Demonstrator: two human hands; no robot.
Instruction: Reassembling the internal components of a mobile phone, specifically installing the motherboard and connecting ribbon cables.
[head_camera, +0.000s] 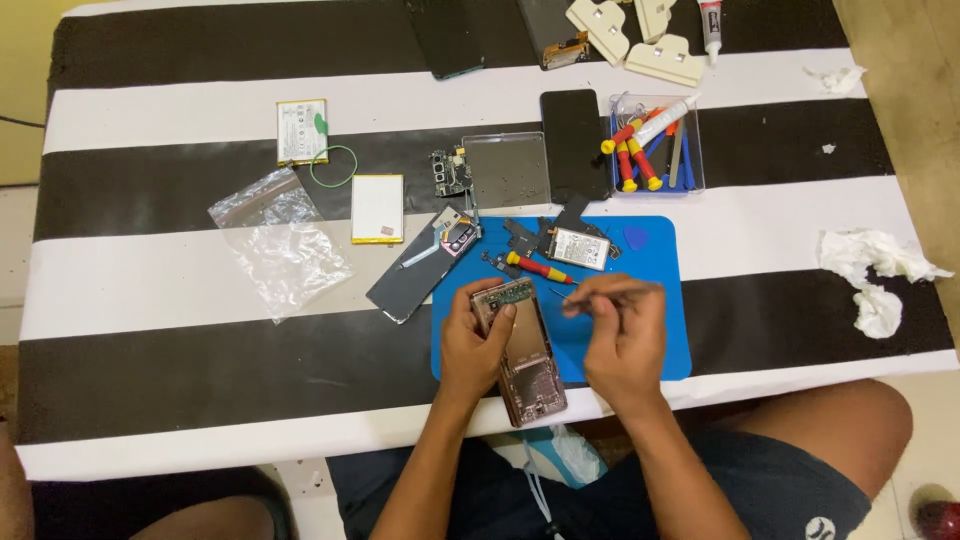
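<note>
Left hand (470, 345) gripping opened phone frame (523, 355), tilting it over near edge of blue mat (660, 340). Right hand (625, 335) pinching thin tweezers (585, 296), tips hovering just right of frame's far end. Red-yellow screwdriver (540, 268) lying just beyond.

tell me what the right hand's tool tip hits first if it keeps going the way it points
Probably the opened phone that the left hand holds: the right hand aims its thin tool left toward the top end. Depth is unclear.
</note>
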